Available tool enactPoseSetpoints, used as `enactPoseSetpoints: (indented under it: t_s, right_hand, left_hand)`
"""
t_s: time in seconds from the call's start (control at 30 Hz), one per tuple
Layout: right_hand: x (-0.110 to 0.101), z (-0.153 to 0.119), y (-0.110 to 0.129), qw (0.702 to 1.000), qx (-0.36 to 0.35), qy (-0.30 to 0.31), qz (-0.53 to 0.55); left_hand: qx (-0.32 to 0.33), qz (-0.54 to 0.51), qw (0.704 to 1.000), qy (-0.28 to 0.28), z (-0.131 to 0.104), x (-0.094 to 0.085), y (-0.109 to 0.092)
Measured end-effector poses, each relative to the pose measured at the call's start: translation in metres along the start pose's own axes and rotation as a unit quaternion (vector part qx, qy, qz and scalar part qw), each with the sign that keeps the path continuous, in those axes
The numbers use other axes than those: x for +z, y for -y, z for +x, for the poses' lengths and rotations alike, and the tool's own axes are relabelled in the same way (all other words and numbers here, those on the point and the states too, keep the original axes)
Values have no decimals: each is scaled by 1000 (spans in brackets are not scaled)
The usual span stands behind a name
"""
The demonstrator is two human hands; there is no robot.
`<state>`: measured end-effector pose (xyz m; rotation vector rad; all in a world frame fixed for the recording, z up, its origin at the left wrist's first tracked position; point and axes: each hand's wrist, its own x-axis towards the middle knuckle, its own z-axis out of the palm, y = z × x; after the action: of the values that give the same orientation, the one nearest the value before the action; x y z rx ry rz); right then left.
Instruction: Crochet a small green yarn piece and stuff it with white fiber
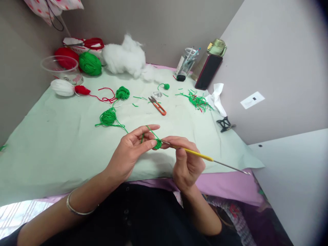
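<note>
Between the thumb and fingers of my left hand [135, 145] is a small green crochet piece [158, 144]. Green yarn runs over the raised index finger of that hand and back to a loose green yarn ball [108, 117] on the table. My right hand [188, 160] grips a crochet hook [197, 153] by its yellow handle, pencil-style. One metal tip of the hook meets the green piece; the other end points out to the lower right. Beyond my hands lie orange thread snips [158, 106], blades apart.
Behind lie a second green yarn bundle [122, 92], a small green ball [166, 86], and yarn scraps [198, 101]. White stuffing [125, 58], a plastic tub [60, 70], red-handled scissors [94, 43], a cup [186, 63] and a phone [208, 72] stand along the back. Grey partitions enclose the table.
</note>
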<state>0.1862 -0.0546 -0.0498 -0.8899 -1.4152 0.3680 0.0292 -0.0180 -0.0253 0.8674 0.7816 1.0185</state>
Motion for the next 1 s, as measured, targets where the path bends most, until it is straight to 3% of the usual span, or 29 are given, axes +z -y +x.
enactPoseSetpoints:
  t_s: [0.27,0.43,0.7,1.0]
  right_hand:
    - [4,-2,-1,997,-63,-9,-46]
    - [3,-5,-1,998,-62,8,-23]
    - [0,1,1,999,-36,16,-12]
    - [2,-4,-2,996,-66,19,-50]
  left_hand:
    - [-42,-45,998,0,0,6,-3]
    - [-11,-34,999,-29,2,5,-2]
    - [36,30,999,-19,1,-2,3]
    - [93,144,984,-53,-2,3,-2]
